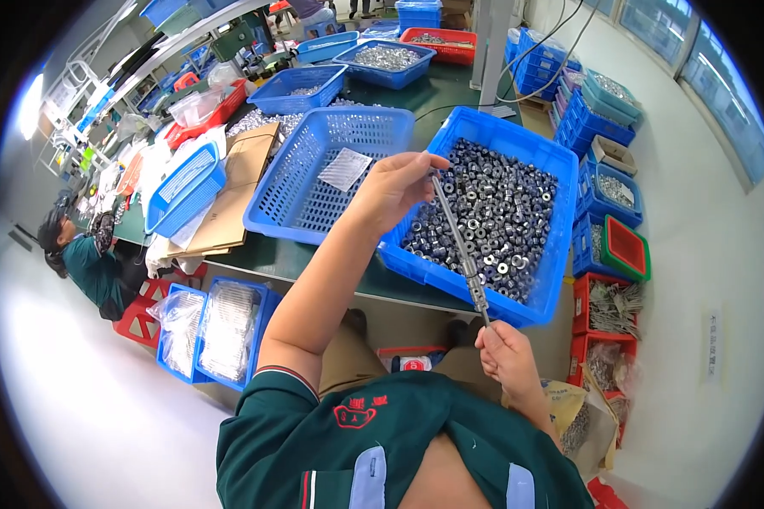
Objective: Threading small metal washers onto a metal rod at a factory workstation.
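A thin metal rod [455, 229] slants across the blue tub [566, 229], held at both ends. My left hand [396, 188] pinches its far upper end between thumb and fingers. Around the near lower end, the fingers of my right hand [508, 355] are closed. Several small metal rings [475, 288] sit threaded on the rod's lower part, above my right hand. Beneath the rod, the tub holds a thick layer of small dark and silvery metal rings [502, 199]. Left of it, a blue perforated basket [267, 191] contains a small whitish sheet [345, 169].
Cardboard [239, 178] and a smaller blue basket [185, 191] lie further left on the green table. Blue crates [197, 337] of bagged parts stand on the floor, lower left. Stacked bins [604, 299] line the right side. A seated person [93, 263] works at far left.
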A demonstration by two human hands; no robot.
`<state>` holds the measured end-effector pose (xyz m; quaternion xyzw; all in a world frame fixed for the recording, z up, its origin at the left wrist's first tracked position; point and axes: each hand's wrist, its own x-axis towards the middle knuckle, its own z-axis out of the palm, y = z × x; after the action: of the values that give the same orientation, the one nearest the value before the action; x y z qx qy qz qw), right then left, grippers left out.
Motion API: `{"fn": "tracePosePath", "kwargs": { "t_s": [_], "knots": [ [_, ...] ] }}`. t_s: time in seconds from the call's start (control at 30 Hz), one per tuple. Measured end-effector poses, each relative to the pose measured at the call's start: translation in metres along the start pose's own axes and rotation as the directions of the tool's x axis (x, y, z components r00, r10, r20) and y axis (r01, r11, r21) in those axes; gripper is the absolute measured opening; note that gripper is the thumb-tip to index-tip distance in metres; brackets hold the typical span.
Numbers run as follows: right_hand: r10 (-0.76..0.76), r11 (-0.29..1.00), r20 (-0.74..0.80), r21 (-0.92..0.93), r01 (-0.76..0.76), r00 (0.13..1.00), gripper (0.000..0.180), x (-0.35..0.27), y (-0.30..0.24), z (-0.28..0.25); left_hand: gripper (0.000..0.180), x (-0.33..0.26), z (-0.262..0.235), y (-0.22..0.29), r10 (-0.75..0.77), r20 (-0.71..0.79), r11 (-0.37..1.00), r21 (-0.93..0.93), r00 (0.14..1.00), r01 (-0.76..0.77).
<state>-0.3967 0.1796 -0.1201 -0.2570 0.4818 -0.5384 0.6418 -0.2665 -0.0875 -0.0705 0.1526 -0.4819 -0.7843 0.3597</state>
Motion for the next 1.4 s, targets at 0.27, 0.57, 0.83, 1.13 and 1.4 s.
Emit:
{"fn": "tracePosePath", "kwargs": {
  "t_s": [0.27, 0.57, 0.83, 1.13, 1.4],
  "knots": [
    [0.005, 1.0, 0.026, -0.029, -0.005, 1.0, 0.017, -0.008, 0.005, -0.005, 0.031, -0.017, 0.007, 0.014, -0.015, 0.123, 0.906, 0.421, 0.992, -0.039],
    [-0.083, 0.996, -0.096, 0.005, 0.084, 0.992, 0.023, -0.015, 0.003, -0.007, 0.036, -0.032, 0.052, -0.029, -0.027, 0.214, 0.916, 0.397, 0.976, -0.061],
    [-0.201, 0.978, -0.08, -0.069, 0.195, 0.976, 0.023, -0.005, -0.005, -0.009, 0.036, -0.052, 0.052, -0.038, 0.089, 0.026, 0.909, 0.405, 0.996, -0.092],
    [-0.277, 0.958, -0.2, -0.139, 0.252, 0.94, 0.019, 0.036, -0.01, -0.019, 0.026, -0.112, 0.004, -0.095, 0.471, -0.076, 0.613, 0.744, 0.879, -0.265],
    [-0.124, 0.992, -0.194, -0.047, 0.118, 0.973, 0.022, 0.038, -0.024, -0.048, 0.018, -0.164, 0.019, -0.136, 0.307, -0.075, 0.672, 0.723, 0.949, -0.161]
  ]
}}
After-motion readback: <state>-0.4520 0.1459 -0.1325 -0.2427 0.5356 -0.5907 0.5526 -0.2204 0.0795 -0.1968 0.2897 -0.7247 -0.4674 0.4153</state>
